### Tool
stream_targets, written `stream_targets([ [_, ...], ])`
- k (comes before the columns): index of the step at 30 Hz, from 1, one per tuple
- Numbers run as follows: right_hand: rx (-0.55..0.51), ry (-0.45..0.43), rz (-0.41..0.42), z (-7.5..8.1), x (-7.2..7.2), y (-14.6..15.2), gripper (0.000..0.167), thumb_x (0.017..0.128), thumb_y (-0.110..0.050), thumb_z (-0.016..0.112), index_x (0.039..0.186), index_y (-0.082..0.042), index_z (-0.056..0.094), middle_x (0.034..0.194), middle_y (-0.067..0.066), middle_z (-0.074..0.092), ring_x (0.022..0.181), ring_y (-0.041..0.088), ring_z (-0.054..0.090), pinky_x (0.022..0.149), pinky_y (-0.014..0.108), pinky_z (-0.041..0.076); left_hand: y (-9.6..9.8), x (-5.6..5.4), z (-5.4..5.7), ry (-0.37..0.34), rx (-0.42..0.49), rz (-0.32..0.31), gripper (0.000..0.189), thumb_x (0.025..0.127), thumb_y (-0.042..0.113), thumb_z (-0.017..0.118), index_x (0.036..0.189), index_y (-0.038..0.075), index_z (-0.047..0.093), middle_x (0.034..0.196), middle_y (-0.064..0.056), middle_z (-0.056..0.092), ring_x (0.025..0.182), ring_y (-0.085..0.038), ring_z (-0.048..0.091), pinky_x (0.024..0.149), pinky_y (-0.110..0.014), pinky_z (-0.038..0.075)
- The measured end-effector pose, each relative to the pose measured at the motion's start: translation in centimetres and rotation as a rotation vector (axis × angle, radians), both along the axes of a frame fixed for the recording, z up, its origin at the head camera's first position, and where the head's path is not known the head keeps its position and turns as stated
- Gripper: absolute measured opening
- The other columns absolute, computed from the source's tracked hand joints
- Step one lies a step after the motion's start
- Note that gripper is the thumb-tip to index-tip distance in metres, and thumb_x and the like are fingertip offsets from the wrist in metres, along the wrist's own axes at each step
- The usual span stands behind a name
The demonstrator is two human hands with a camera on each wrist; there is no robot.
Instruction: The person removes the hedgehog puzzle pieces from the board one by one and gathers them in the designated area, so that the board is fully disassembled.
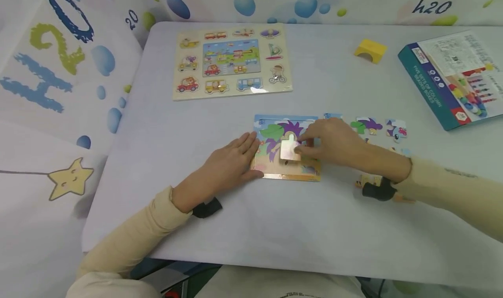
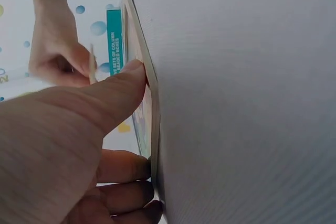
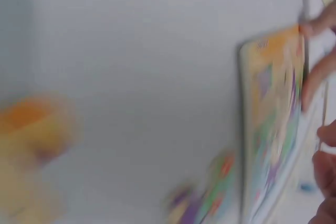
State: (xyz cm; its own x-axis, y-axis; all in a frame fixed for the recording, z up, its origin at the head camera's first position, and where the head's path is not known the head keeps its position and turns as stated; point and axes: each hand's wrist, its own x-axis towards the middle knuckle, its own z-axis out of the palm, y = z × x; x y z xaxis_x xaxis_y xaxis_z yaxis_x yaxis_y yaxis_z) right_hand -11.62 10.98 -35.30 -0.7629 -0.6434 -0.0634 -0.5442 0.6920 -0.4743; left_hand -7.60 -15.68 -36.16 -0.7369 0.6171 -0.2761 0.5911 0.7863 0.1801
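Note:
A jigsaw board [image 1: 291, 176] with a purple-haired figure and a green leaf lies in the middle of the table. My left hand [image 1: 232, 160] rests at its left edge with fingers fairly straight; in the left wrist view the thumb [image 2: 123, 90] touches the board's edge. Above the board, my right hand [image 1: 334, 143] pinches a puzzle piece [image 1: 290, 149] between thumb and fingers. That piece is tilted and catches the light. In the right wrist view the board [image 3: 273, 103] is blurred, and the piece is hard to make out.
Loose puzzle pieces [image 1: 397, 130] lie right of the board, some hidden under my right arm. A vehicle puzzle board [image 1: 235, 88] lies at the back left. Toward the back right are a yellow arch block [image 1: 371, 50] and a teal-edged box [image 1: 428, 88].

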Motion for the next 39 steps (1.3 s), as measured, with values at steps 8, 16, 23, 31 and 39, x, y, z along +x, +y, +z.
stream_targets([
  [8, -0.016, 0.043, -0.060, -0.5, 2.5, 7.1, 0.018, 0.081, -0.020, 0.080, 0.098, -0.013, 0.079, 0.069, -0.014, 0.059, 0.065, 0.006, 0.047, 0.052, 0.020, 0.035, 0.1, 0.0, -0.4, 0.005, 0.001, 0.014, 0.081, 0.094, 0.051, 0.058, 0.148, -0.004, 0.035, 0.156, -0.021, 0.029, 0.145, -0.034, 0.029, 0.114, -0.042, 0.032],
  [16, -0.150, 0.078, -0.020, -2.3, 5.1, 9.1, 0.020, 0.071, -0.009, 0.086, 0.090, -0.013, 0.079, 0.072, -0.015, 0.064, 0.066, -0.002, 0.051, 0.051, 0.013, 0.040, -0.1, -0.2, -0.2, -0.034, -0.015, 0.047, 0.083, 0.093, 0.053, 0.058, 0.149, -0.003, 0.032, 0.158, -0.019, 0.026, 0.146, -0.034, 0.027, 0.111, -0.044, 0.036],
  [23, -0.167, 0.179, 0.038, -3.8, 5.5, 9.4, 0.021, 0.068, -0.011, 0.087, 0.087, -0.015, 0.080, 0.066, -0.019, 0.056, 0.063, -0.003, 0.045, 0.054, 0.009, 0.035, 0.1, -0.3, -0.5, -0.029, -0.004, 0.041, 0.085, 0.092, 0.053, 0.060, 0.149, -0.003, 0.032, 0.158, -0.019, 0.026, 0.146, -0.034, 0.027, 0.109, -0.046, 0.039],
  [31, -0.150, 0.186, 0.029, -4.0, 5.7, 9.7, 0.023, 0.068, -0.012, 0.088, 0.089, -0.013, 0.080, 0.067, -0.016, 0.061, 0.063, -0.002, 0.047, 0.056, 0.010, 0.038, 0.4, -0.3, -0.6, -0.013, -0.012, 0.027, 0.083, 0.093, 0.052, 0.060, 0.149, -0.003, 0.034, 0.158, -0.020, 0.027, 0.145, -0.034, 0.029, 0.107, -0.046, 0.041],
  [39, -0.186, 0.179, 0.034, -4.1, 5.7, 9.8, 0.025, 0.067, -0.012, 0.089, 0.090, -0.013, 0.081, 0.067, -0.017, 0.061, 0.063, -0.002, 0.046, 0.055, 0.007, 0.035, 0.3, -0.3, -0.5, -0.015, -0.013, 0.029, 0.083, 0.092, 0.052, 0.060, 0.149, -0.004, 0.033, 0.158, -0.020, 0.026, 0.146, -0.034, 0.028, 0.108, -0.046, 0.040],
])
